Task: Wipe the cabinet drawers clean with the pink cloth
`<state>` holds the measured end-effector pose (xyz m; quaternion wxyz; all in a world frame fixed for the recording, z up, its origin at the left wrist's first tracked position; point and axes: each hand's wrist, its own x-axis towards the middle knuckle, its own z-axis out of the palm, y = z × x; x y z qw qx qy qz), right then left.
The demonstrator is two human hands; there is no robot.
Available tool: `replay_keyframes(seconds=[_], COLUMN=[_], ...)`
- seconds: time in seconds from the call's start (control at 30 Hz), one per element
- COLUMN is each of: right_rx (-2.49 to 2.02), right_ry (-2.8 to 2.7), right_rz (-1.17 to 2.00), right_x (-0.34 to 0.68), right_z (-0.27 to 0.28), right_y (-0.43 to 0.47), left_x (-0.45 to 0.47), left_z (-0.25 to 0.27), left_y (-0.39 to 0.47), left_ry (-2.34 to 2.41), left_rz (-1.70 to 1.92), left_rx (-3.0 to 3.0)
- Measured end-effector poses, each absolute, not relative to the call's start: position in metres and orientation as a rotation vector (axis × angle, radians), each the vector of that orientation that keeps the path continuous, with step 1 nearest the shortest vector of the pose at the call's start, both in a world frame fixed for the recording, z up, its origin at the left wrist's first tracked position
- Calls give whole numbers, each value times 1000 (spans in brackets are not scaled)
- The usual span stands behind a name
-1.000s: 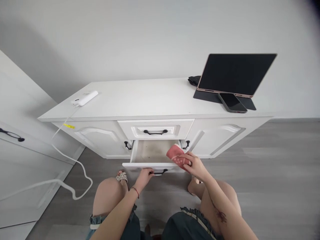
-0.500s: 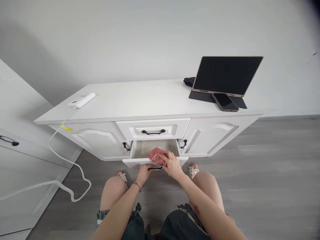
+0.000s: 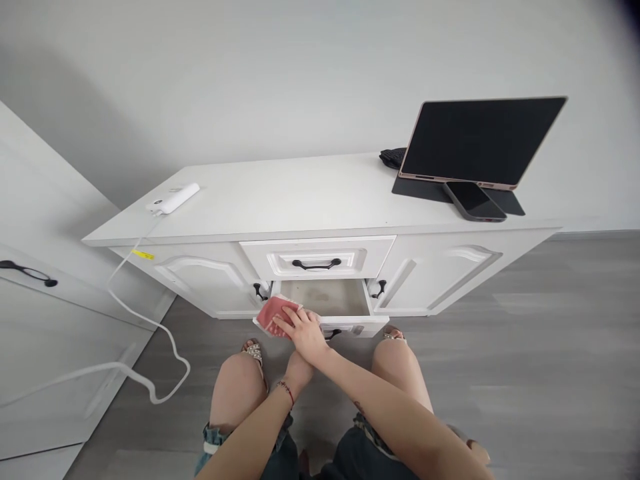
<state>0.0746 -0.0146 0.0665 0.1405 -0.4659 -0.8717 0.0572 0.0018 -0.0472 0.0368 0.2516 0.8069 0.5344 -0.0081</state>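
Observation:
A pink cloth with white spots lies over the left end of the open lower drawer's front. My right hand presses it there, fingers spread across the cloth. Below and partly behind it is my left hand, close to the drawer's black handle; its fingers are hidden, so its grip does not show. Inside the drawer, the pale bottom shows a faint darker smudge.
Above is a closed upper drawer. On the white cabinet top stand a tablet, a phone, a black item and a white device whose cable hangs at left. My knees flank the drawer.
My right hand has moved left with the pink cloth, from the middle of the drawer front to its left end, crossing over my left hand. The view has shifted slightly.

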Motion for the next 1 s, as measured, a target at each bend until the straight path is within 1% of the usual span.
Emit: replay_keyframes(seconds=[0.13, 0.27, 0.5, 0.77, 1.0], right_rx=[-1197, -1137, -1279, -1474, -1641], right_ry=[-2608, -2626, -2565, -2443, -2211], right_rz=[119, 83, 83, 99, 74], right_x=[61, 71, 131, 195, 246], right_z=[66, 64, 64, 58, 52], right_y=[-14, -17, -33, -52, -71], left_x=[17, 29, -7, -13, -14], left_z=[47, 44, 15, 6, 3], left_y=[-39, -32, -52, -50, -50], left_ry=[1744, 1871, 1576, 1497, 1446], left_rz=[-83, -156, -163, -34, 105], left_rx=[2112, 2037, 2138, 2129, 2095])
